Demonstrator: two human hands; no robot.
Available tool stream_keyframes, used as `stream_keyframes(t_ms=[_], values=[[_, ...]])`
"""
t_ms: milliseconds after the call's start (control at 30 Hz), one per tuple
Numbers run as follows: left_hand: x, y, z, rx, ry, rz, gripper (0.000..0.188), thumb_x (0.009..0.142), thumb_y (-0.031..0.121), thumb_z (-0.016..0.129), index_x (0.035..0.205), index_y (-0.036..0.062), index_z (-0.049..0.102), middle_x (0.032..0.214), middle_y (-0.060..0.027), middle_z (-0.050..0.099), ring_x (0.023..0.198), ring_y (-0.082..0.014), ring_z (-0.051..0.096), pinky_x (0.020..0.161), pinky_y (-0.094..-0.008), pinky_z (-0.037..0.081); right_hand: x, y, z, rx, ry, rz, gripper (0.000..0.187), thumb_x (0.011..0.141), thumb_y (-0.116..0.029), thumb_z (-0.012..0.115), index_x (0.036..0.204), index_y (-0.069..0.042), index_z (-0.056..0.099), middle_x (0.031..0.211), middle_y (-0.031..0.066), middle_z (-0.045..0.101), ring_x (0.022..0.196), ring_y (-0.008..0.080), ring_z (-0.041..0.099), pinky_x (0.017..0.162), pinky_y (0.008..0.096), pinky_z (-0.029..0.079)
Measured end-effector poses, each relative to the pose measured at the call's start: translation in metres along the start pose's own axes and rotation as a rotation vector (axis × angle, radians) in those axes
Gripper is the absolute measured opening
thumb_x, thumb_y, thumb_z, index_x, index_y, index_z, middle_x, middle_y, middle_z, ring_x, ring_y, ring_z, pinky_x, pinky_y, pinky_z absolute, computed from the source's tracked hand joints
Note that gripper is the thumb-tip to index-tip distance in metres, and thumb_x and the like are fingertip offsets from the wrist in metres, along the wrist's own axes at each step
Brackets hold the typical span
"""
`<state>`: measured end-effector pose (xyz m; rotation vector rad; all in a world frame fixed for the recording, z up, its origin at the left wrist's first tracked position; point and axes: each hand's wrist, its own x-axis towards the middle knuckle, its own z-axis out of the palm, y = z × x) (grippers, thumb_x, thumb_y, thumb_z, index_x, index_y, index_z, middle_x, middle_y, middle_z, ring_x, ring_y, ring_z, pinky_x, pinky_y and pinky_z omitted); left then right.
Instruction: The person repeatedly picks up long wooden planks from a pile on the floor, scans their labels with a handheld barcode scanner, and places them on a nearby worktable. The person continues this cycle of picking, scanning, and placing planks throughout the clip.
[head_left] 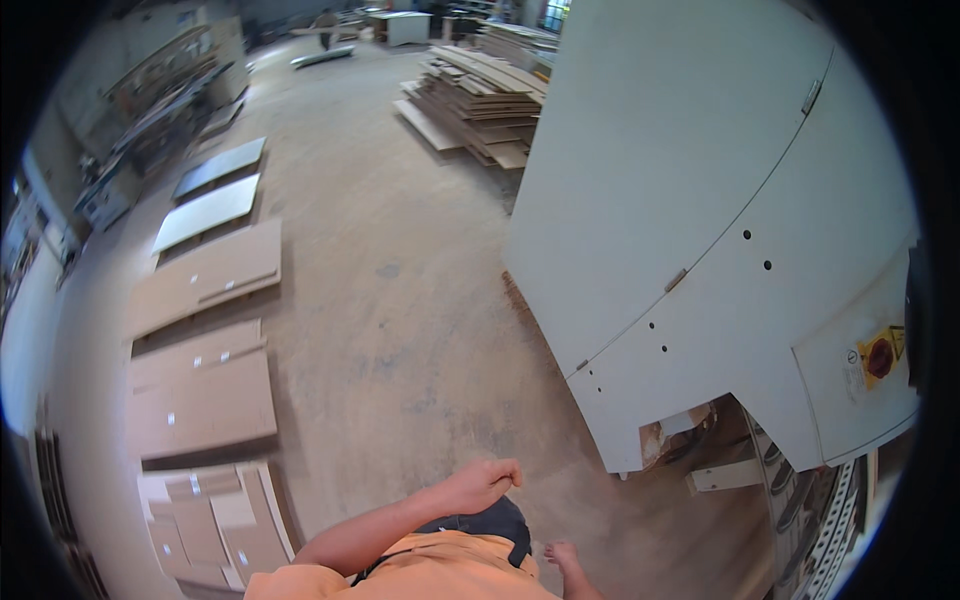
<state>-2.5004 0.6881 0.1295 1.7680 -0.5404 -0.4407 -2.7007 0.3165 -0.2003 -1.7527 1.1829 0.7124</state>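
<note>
My left hand point(485, 487) is held across the front of my body, its fingers curled in, and no object shows in it. Beneath it are my dark trousers point(490, 520) and the concrete floor point(400, 380). Lower down, at my right side, hangs my right hand point(562, 553), small in the picture; its fingers look slightly apart and hold nothing visible. The nearest large thing on that side is a tall pale machine cabinet point(680, 180), which neither hand touches.
Low stacks of brown panels point(205, 400) and white panels point(210, 210) line the left. A big board pile point(480, 100) lies beyond the cabinet. A red knob on a yellow plate point(880, 357) and a perforated metal rail point(835, 535) are at right. Far back stands another person point(325, 30).
</note>
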Motion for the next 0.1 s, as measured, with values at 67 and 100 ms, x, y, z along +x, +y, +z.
stream_keyframes(t_ms=[67, 100], values=[[0.048, -0.011, -0.047, 0.01, -0.067, -0.033, 0.011, 0.094, 0.01, 0.058, 0.102, 0.0078, 0.064, 0.082, -0.0159, 0.068, 0.076, -0.028, 0.068, 0.07, -0.04, 0.052, 0.013, -0.048, 0.03, 0.058, -0.069, -0.011, 0.028, 0.093, -0.024, 0.068, 0.114, -0.007, 0.069, 0.093, 0.0103, 0.073, 0.077, 0.0252, 0.072, 0.064, 0.0405, 0.057], [0.068, -0.02, -0.071, 0.029, -0.099, -0.04, 0.012, 0.094, 0.013, 0.059, 0.104, 0.0087, 0.065, 0.085, -0.0174, 0.069, 0.082, -0.029, 0.07, 0.074, -0.0419, 0.052, 0.02, -0.073, 0.045, 0.058, -0.058, 0.03, 0.032, 0.092, -0.027, 0.069, 0.118, -0.008, 0.067, 0.095, 0.0104, 0.072, 0.079, 0.0265, 0.072, 0.066, 0.043, 0.057]])
